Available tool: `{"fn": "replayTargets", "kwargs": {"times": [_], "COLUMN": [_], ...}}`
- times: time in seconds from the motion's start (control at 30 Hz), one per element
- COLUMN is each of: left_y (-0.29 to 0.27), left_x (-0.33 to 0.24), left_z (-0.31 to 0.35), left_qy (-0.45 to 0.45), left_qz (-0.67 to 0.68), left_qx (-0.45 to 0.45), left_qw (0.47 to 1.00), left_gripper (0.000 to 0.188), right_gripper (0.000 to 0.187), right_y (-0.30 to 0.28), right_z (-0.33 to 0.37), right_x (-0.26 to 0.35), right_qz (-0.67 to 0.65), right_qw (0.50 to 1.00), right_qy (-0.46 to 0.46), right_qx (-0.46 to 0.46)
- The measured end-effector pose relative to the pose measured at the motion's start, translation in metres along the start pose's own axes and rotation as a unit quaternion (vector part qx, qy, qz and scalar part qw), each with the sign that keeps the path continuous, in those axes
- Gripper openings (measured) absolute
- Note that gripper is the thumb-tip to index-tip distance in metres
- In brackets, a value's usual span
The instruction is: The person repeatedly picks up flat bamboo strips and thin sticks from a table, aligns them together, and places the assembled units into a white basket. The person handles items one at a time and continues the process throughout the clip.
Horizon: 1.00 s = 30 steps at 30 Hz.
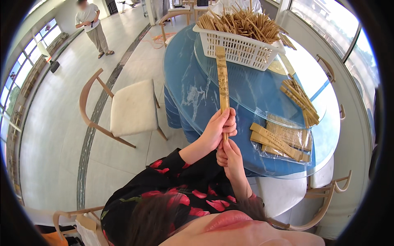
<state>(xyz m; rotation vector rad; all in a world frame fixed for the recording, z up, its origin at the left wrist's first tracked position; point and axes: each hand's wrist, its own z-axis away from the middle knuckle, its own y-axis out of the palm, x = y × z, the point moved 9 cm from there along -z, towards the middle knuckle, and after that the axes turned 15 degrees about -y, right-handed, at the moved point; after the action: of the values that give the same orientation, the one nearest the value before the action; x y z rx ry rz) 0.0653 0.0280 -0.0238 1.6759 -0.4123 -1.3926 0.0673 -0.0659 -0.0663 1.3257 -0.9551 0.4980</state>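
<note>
Tan packet (222,78), upper grip: I find the left hand (216,125) closed around its lower part, thumb laid along the near face, fingers curled round from the right.
Tan packet, lower grip: I record the right hand (230,159) grasping the bottom end, thumb pointing up, fingers folded in; it sits just below the left, and whether the two touch I cannot tell.
Wrists and forearms: left forearm slants up from the lower left, right one rises more steeply from below; both converge before the chest.
Packet position: long, slim, printed, held nearly upright over the near side of the table; in my view its top crosses in front of the basket.
Clothing: black garment (164,192) with red flowers, left cuff ending short of the wrist.
Table: blue marbled top (184,94) with a raised round glass tier.
Clear bag: plastic bag (257,152) right of the hands, flat tan packets (281,143) on or in it; I cannot separate which.
Loose pile: further tan packets (301,100) stacked askew beyond the bag.
White basket: slotted plastic basket (238,49) heaped with thin brown sticks (242,24).
Chairs: wooden chair (133,108) with pale seat, left of the table.
Far floor: one standing person (87,18), upper left.
</note>
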Motion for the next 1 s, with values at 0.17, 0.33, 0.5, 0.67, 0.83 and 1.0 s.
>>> {"fn": "replayTargets", "kwargs": {"times": [0.17,0.33,0.5,0.67,0.83,1.0], "left_y": [-0.014,-0.006,0.017,0.041,0.039,0.039], "left_x": [-0.010,-0.028,-0.020,0.007,0.012,-0.001], "left_z": [-0.002,0.002,0.009,0.024,0.033,0.026], "left_qy": [-0.002,0.029,0.028,0.018,0.047,0.037], "left_qz": [0.038,0.052,0.040,-0.044,-0.119,-0.094], "left_qx": [0.022,0.024,0.054,0.043,0.005,0.023], "left_qw": [0.999,0.998,0.997,0.998,0.992,0.995], "left_gripper": [0.026,0.027,0.030,0.032,0.033,0.032], "right_gripper": [0.031,0.026,0.018,0.018,0.020,0.014], "right_y": [0.000,0.000,0.004,-0.013,-0.005,-0.004], "right_z": [0.007,0.011,0.016,0.012,0.017,0.012], "right_x": [0.006,0.026,0.032,0.038,0.059,0.058], "right_qz": [0.106,0.225,0.271,0.289,0.427,0.363], "right_qw": [0.994,0.958,0.941,0.910,0.802,0.859], "right_qy": [-0.023,-0.130,-0.183,-0.295,-0.417,-0.358], "right_qx": [0.034,0.120,0.086,-0.007,-0.029,0.044]}}
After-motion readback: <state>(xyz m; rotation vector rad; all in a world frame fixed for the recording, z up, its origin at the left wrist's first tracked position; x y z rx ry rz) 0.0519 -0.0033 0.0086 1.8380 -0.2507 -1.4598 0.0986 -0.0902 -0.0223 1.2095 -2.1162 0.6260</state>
